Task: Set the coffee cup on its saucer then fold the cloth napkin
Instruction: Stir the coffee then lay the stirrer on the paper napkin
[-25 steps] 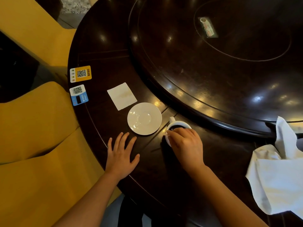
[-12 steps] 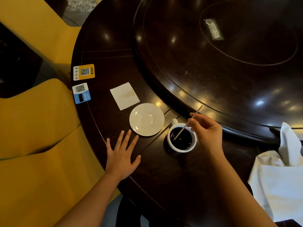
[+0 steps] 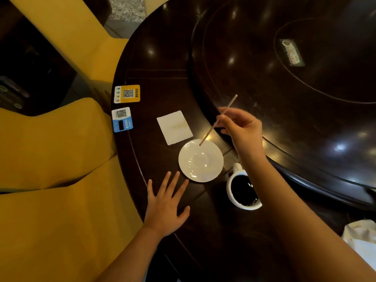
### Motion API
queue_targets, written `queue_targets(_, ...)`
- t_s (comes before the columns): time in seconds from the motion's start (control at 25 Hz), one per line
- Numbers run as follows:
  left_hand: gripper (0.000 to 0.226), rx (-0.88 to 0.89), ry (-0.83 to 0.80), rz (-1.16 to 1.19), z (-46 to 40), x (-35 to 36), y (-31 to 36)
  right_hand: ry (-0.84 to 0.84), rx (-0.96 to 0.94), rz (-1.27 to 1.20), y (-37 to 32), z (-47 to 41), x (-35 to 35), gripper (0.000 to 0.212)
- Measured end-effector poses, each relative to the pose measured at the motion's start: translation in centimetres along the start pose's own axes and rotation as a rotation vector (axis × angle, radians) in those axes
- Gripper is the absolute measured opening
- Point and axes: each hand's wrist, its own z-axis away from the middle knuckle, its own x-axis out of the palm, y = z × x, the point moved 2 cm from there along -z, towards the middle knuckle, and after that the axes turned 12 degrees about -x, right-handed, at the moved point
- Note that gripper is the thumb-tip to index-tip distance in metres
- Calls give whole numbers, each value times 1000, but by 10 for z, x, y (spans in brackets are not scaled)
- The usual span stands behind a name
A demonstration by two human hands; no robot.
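A white coffee cup (image 3: 232, 190) full of dark coffee stands on the dark table, partly under my right forearm. The empty white saucer (image 3: 200, 160) lies just left of it. My right hand (image 3: 243, 129) pinches a thin stir stick (image 3: 217, 121) whose lower tip hangs over the saucer's far rim. My left hand (image 3: 165, 206) rests flat on the table, fingers spread, in front of the saucer. The white cloth napkin (image 3: 361, 239) lies crumpled at the right edge of the view.
A small white paper square (image 3: 174, 127) lies behind the saucer. Two QR code stickers (image 3: 127, 94) (image 3: 122, 119) sit near the table's left edge. A raised round turntable (image 3: 284, 78) fills the table's far side. Yellow chairs (image 3: 50, 159) stand at left.
My right hand lifted the stir stick out of the coffee and carried it left, over the saucer's far rim. The left hand stayed flat. The view shifted right.
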Motion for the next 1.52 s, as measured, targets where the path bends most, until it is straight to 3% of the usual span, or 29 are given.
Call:
queue_targets(0.16,70,7,2,29,-1,1,-2,-205,-391,355,10,-34,59,18)
queue_targets(0.32,72,8,-11,22,-4,2,-4,-534,-818,729,29,-42,119,16)
queue_targets(0.48,72,0,-18,43,-4,4,-4,-806,-1027,1012,57,-40,149,16)
queue_targets(0.64,71,-5,-28,53,-3,7,-6,-1006,-937,1164,66,-33,165,26)
queue_targets(1.12,70,-1,-32,63,-3,5,-4,-1134,-806,1389,84,-32,170,32)
queue_targets(1.36,70,-8,-22,54,-4,6,-4,-1044,-765,1344,88,-23,166,33)
queue_targets(1.52,68,-9,-17,39,-3,3,-4,-876,-574,1177,66,12,150,39)
